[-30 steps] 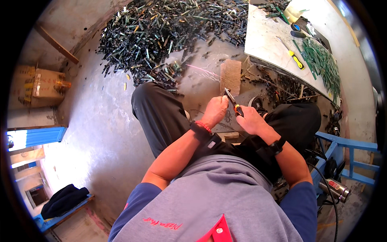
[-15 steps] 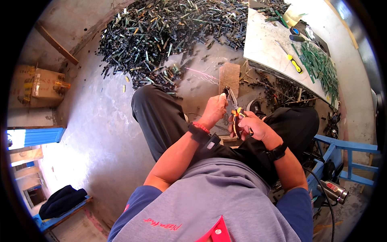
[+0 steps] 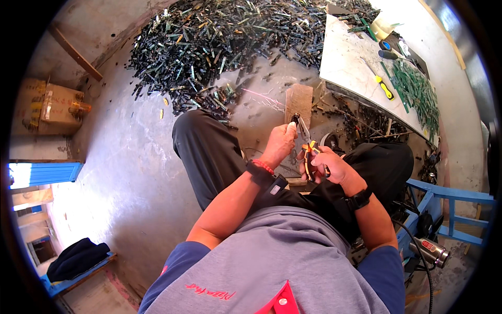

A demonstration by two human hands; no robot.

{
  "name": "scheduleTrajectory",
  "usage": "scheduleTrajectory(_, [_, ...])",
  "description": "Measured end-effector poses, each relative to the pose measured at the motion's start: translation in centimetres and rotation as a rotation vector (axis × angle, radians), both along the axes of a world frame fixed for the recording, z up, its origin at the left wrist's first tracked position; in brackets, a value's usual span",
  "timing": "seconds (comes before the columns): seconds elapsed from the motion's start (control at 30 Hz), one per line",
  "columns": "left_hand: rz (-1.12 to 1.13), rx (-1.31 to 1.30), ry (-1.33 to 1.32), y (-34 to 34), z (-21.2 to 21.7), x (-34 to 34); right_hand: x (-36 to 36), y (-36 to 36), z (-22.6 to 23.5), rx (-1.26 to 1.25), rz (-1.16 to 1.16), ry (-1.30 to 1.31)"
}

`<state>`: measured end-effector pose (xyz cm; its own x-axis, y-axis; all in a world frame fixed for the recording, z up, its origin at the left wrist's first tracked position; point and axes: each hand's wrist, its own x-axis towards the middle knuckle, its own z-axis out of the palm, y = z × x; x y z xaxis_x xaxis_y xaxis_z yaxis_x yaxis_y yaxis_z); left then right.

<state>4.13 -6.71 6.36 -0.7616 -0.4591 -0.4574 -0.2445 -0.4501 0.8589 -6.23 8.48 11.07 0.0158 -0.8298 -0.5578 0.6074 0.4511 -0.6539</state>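
I sit with dark trousers over a concrete floor. My right hand (image 3: 328, 166) grips the orange-and-black handles of a pair of pliers (image 3: 307, 144), whose jaws point up and away from me. My left hand (image 3: 281, 142) is closed beside the jaws, pinching a small piece there that is too small to make out. Both hands meet above my knees, just in front of a small wooden block (image 3: 298, 103) lying on the floor.
A large heap of dark green and black strips (image 3: 219, 47) covers the floor ahead. A pale board (image 3: 350, 63) at the right carries a yellow-handled tool (image 3: 385, 87) and green strips (image 3: 415, 91). A cardboard box (image 3: 49, 107) stands left, a blue stool frame (image 3: 444, 209) right.
My hands have drawn a little closer to my body, and the pliers have turned so the orange handles show in my right hand.
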Motion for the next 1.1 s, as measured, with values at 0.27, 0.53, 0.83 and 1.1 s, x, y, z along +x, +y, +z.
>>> scheduleTrajectory(0.27, [0.013,0.011,0.028,-0.1,0.2,0.1,0.2,-0.2,0.4,0.015,-0.015,-0.010])
scheduleTrajectory(0.53, [0.031,-0.007,0.006,0.0,0.0,0.0,1.9,-0.1,-1.4,0.158,0.221,1.473])
scheduleTrajectory(0.83, [0.004,-0.198,-0.064,-0.2,-2.0,-0.4,3.1,-1.4,-0.7,0.333,0.242,1.641])
scheduleTrajectory(1.1, [0.001,-0.765,-0.240,0.9,-1.2,-0.7,3.4,-2.2,-1.1,0.394,0.295,1.694])
